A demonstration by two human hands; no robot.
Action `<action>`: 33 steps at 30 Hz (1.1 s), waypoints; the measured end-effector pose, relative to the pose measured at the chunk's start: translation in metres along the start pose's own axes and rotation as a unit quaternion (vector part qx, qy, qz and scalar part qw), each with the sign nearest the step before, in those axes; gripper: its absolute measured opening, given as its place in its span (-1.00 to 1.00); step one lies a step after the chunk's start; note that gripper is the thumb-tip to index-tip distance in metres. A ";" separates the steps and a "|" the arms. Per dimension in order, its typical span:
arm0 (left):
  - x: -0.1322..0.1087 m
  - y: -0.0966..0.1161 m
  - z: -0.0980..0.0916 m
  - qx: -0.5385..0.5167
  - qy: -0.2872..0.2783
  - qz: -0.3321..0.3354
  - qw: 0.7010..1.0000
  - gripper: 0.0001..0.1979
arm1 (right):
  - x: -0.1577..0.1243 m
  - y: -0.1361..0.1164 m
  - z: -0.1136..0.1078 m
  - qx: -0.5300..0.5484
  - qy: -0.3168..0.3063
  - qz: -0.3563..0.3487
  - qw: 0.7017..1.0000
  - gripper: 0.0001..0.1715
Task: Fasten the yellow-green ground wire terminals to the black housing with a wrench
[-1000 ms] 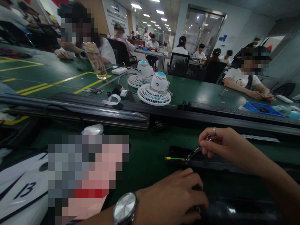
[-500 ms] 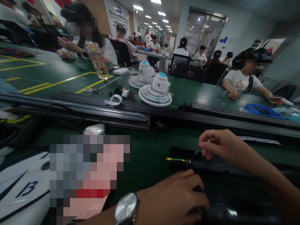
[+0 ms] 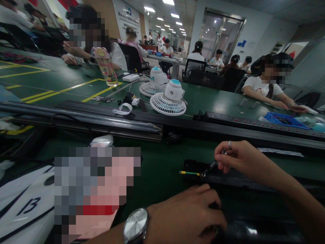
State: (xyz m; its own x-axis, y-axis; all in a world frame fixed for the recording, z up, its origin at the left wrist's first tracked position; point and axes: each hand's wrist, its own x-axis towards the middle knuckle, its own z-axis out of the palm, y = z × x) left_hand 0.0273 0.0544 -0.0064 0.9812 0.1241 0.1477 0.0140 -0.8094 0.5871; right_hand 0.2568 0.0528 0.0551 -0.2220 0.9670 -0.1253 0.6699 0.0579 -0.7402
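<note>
My right hand (image 3: 235,156) pinches the upper end of a small metal wrench (image 3: 211,166), which slants down to the left. The wrench's lower end sits at a fastener where one end of a short yellow-green wire (image 3: 190,173) meets a long black strip (image 3: 243,183). The wire's other end, a ring terminal, points left past the strip's end. Nearer to me, my left hand (image 3: 189,213), with a silver watch on its wrist, is curled with its back upward beside the strip. Its fingertips are bent down into shadow, and what they grip is hidden.
Long dark metal bars (image 3: 101,118) cross the bench, with a power strip (image 3: 243,122) behind them. Two white fans (image 3: 168,98), a bottle (image 3: 106,67) and a blue tray (image 3: 286,120) stand beyond. A white bag (image 3: 25,210) lies at left. Several people sit at benches.
The wrench and my right hand have shifted only very slightly left; my left hand stays in place. Across the bench at right, a person's arms have moved to the right.
</note>
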 end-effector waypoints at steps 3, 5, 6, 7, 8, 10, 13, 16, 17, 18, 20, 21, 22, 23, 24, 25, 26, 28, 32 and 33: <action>0.000 0.000 0.000 0.001 -0.002 0.000 1.000 -0.77 | 0.000 0.000 0.000 -0.022 0.005 -0.001 1.000 -0.80; 0.000 0.000 0.001 0.001 -0.006 -0.002 1.000 -0.78 | 0.000 -0.001 0.000 -0.031 0.007 -0.001 0.999 -0.80; 0.000 -0.001 0.001 0.001 -0.006 -0.004 1.000 -0.79 | 0.000 -0.002 0.000 -0.032 0.007 -0.001 0.999 -0.79; 0.000 -0.001 0.002 0.001 -0.004 -0.006 1.000 -0.81 | -0.001 -0.002 0.000 -0.033 0.008 -0.002 0.999 -0.79; 0.000 -0.001 0.002 0.002 -0.002 -0.008 1.000 -0.83 | -0.001 -0.002 0.000 -0.036 0.010 -0.003 0.999 -0.79; 0.000 -0.001 0.003 0.003 -0.002 -0.007 1.000 -0.84 | 0.000 -0.003 0.000 -0.046 0.016 -0.005 0.999 -0.79; 0.000 -0.001 0.003 0.002 -0.004 -0.003 1.000 -0.85 | 0.000 -0.003 0.001 -0.065 0.025 0.000 0.998 -0.79; 0.001 -0.001 0.002 0.001 -0.002 -0.005 1.000 -0.83 | 0.002 -0.004 0.002 -0.086 0.036 0.007 0.996 -0.80; 0.001 -0.001 0.001 0.000 -0.003 -0.005 1.000 -0.83 | 0.002 -0.004 0.003 -0.094 0.043 0.009 0.995 -0.80; 0.001 -0.001 0.002 0.000 -0.005 -0.006 1.000 -0.82 | 0.003 -0.004 0.003 -0.101 0.050 0.009 0.994 -0.80; 0.001 -0.001 0.002 -0.001 -0.005 -0.008 1.000 -0.80 | 0.004 -0.005 0.004 -0.110 0.064 0.010 0.992 -0.80; 0.001 -0.001 0.003 0.001 -0.003 -0.009 1.000 -0.80 | 0.005 -0.005 0.005 -0.114 0.071 0.011 0.991 -0.80; 0.001 -0.001 0.003 0.003 0.000 -0.010 1.000 -0.80 | 0.005 -0.005 0.006 -0.118 0.077 0.013 0.990 -0.80; 0.001 -0.001 0.003 0.005 0.003 -0.010 1.000 -0.80 | 0.006 -0.005 0.007 -0.123 0.082 0.015 0.989 -0.80; 0.001 -0.001 0.004 0.006 0.004 -0.009 1.000 -0.80 | 0.006 -0.005 0.008 -0.128 0.086 0.017 0.988 -0.80; 0.001 -0.001 0.004 0.007 0.005 -0.009 1.000 -0.81 | 0.006 -0.005 0.009 -0.133 0.089 0.018 0.987 -0.79; 0.001 -0.001 0.004 0.006 0.005 -0.008 1.000 -0.81 | 0.006 -0.005 0.010 -0.139 0.093 0.018 0.986 -0.79; 0.000 -0.002 0.004 0.003 0.001 -0.005 1.000 -0.82 | 0.005 -0.005 0.013 -0.153 0.098 0.013 0.983 -0.78; -0.001 -0.003 0.004 0.002 -0.001 -0.003 1.000 -0.85 | 0.003 -0.009 0.016 -0.194 0.104 -0.015 0.975 -0.76; -0.001 -0.003 0.005 0.001 0.002 -0.003 1.000 -0.85 | 0.002 -0.010 0.016 -0.207 0.105 -0.025 0.972 -0.75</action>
State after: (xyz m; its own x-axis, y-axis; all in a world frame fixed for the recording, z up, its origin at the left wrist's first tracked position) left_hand 0.0274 0.0539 -0.0119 0.9802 0.1320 0.1475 0.0209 -0.8103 0.5857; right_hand 0.2380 0.0505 0.0512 -0.1413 0.9873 0.0727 0.8999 0.1587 -0.4063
